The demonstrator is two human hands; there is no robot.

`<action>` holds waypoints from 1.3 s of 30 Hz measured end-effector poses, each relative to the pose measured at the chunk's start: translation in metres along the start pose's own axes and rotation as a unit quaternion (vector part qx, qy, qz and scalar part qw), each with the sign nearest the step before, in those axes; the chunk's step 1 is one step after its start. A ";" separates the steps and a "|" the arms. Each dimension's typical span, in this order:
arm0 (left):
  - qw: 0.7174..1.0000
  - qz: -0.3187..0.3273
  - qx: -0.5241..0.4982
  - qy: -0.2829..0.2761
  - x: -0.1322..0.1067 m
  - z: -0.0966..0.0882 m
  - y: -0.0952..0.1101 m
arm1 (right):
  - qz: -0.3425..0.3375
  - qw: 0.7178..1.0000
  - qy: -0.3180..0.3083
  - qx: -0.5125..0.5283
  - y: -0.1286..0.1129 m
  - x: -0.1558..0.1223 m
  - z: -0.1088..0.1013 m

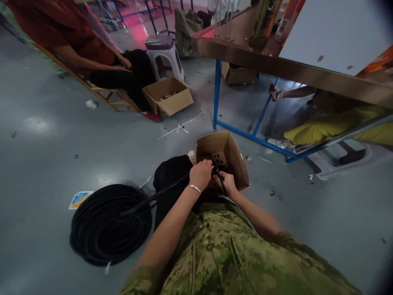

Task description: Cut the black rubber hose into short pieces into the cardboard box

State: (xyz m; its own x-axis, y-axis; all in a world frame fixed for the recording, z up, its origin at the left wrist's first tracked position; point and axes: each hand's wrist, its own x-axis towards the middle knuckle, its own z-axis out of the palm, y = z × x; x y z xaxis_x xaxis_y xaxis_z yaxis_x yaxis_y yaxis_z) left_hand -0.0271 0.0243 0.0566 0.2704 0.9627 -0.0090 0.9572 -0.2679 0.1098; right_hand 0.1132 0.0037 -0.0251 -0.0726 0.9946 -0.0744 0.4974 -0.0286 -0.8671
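black, faintly glossy cord lies wound in a thick round coil on the grey floor; one strand runs up into the left hand, fingers curled around it. over an open cardboard box, the right hand grasps a slim dark piece, too small to identify.

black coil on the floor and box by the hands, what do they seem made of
Coil: probably rubber or soft plastic, with a slight sheen, judging by the smooth loops and pale highlights. Box: most likely cardboard, mostly matte, judging by its plain brown, thin flat walls.
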 end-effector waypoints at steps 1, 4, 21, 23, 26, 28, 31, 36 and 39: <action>1.000 -0.006 0.012 0.007 -0.001 0.000 0.001 | 0.003 1.000 0.004 -0.001 0.001 0.001 0.002; 0.997 -0.042 0.043 0.046 -0.009 0.000 0.004 | 0.014 1.000 0.008 0.006 0.001 0.000 0.005; 0.981 0.012 0.010 0.196 -0.034 0.013 -0.010 | -0.040 0.999 -0.028 0.012 -0.003 -0.008 -0.005; 0.983 0.010 0.014 0.182 -0.034 0.015 -0.010 | -0.025 1.000 -0.013 0.005 0.001 -0.013 -0.001; 0.988 0.004 0.028 0.149 -0.032 0.020 -0.010 | -0.004 1.000 -0.004 -0.002 0.005 -0.018 0.004; 0.992 0.000 0.039 0.121 -0.030 0.023 -0.009 | 0.014 1.000 0.000 -0.005 0.008 -0.019 0.008; 0.996 -0.002 0.047 0.075 -0.026 0.027 -0.007 | 0.045 0.999 -0.004 0.003 0.012 -0.020 0.013; 0.998 -0.008 0.059 0.027 -0.018 0.032 -0.006 | 0.165 0.982 -0.048 0.080 0.019 -0.019 0.022; 0.998 -0.014 0.050 0.035 -0.017 0.032 -0.006 | 0.202 0.971 -0.060 0.115 0.021 -0.019 0.022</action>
State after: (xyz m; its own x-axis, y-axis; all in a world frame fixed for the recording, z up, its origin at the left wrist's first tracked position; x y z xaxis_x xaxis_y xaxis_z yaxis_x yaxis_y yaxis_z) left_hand -0.0338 0.0081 0.0243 0.2398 0.9690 0.0586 0.9705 -0.2409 0.0110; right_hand 0.1062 -0.0181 -0.0527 -0.0177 0.8789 -0.4766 0.3004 -0.4500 -0.8410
